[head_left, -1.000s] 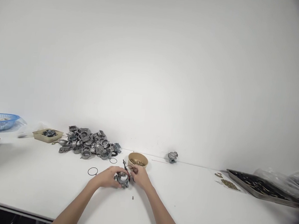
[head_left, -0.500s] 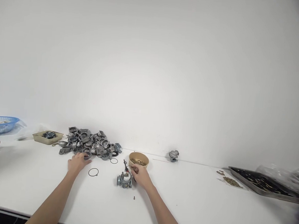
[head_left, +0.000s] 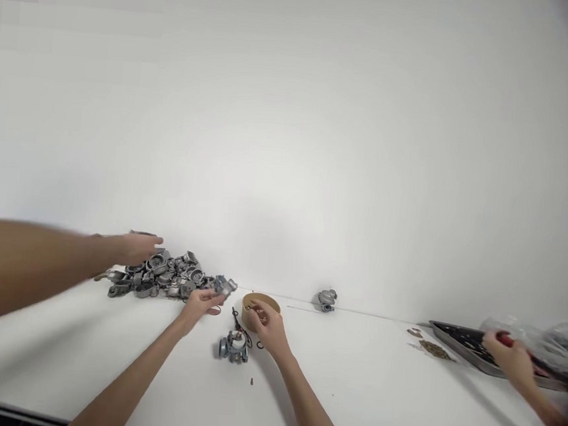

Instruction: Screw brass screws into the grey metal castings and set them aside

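Observation:
My left hand (head_left: 199,308) is closed on a grey metal carburetor bowl (head_left: 229,288), raised just right of the pile of metal parts (head_left: 169,274). Over the tan tub (head_left: 269,299) of small brass pieces, my right hand (head_left: 265,324) has its fingers dipped inside and bent together; what they hold, if anything, is hidden. In front of the tub a carburetor body (head_left: 234,348) stands on the table, its round opening upward. A black cable (head_left: 236,316) lies behind it, and a small black ring (head_left: 260,345) beside it. A small screw (head_left: 252,381) lies nearer me.
Another person's arm (head_left: 50,265) reaches from the left over the pile. At right, someone's hand (head_left: 512,359) grips a red-handled tool above a dark tray (head_left: 461,351). Brass pieces (head_left: 434,349) lie beside that tray. A single carburetor (head_left: 327,300) stands by the wall.
My left hand has lifted the carburetor bowl from the pile and moved right. My right hand has gone from the carburetor body into the tub. Other people's arms have come in at both sides.

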Available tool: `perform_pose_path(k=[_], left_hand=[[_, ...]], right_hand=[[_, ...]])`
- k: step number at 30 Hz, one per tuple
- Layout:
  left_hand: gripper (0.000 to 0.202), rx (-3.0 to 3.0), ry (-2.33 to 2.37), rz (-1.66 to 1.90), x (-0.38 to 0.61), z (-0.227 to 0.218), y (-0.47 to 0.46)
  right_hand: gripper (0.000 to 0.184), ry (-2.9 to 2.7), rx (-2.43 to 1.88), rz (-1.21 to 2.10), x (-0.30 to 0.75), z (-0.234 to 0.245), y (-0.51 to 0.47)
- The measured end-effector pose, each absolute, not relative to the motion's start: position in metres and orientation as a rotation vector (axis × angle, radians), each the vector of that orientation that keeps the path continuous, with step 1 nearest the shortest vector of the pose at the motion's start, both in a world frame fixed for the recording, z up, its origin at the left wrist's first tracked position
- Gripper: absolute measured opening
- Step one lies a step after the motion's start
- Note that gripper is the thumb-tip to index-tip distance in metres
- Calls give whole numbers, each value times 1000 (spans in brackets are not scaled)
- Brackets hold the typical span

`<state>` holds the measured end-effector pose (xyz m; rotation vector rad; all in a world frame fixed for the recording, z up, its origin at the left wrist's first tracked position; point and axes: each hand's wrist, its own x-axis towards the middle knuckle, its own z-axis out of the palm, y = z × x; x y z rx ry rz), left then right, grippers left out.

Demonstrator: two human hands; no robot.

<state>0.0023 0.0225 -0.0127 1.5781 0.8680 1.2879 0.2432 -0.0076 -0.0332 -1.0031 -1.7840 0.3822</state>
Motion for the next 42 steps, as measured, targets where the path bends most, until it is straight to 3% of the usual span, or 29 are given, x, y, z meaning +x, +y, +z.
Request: perform_pose_path(k=[4,7,11,15,23,29,34,38,42], left_hand=[[46,1671,852,1273,60,-23,12],[46,1786,752,1262,72,-27,0],[72,2020,679,1053,46,-24,-15],[91,2214,916,756,17,-24,-20],[45,2147,933,636,6,-35,-5],[51,2085,887,688,4,-37,-7],[41,2142,921,731,5,-38,-7],[33,2172,858,735,5,-37,-8],[36,2174,863,725,5,-36,-9]], right_hand=[[62,-1619,-927,540,235,-30,-12],[69,-1501,-937,549,235,-35,-6],[74,-1363,-902,645,240,-38,2],[77,-1458,-821,720,246,-28,-2],[60,-2052,-954,662,235,-18,-27],[61,-2110,-995,487,232,-22,-31],[53,-2092,-1045,370,227,-26,-30],[58,-2172,-1057,233,219,-27,-35],[46,-2206,-1099,174,223,-25,-34]])
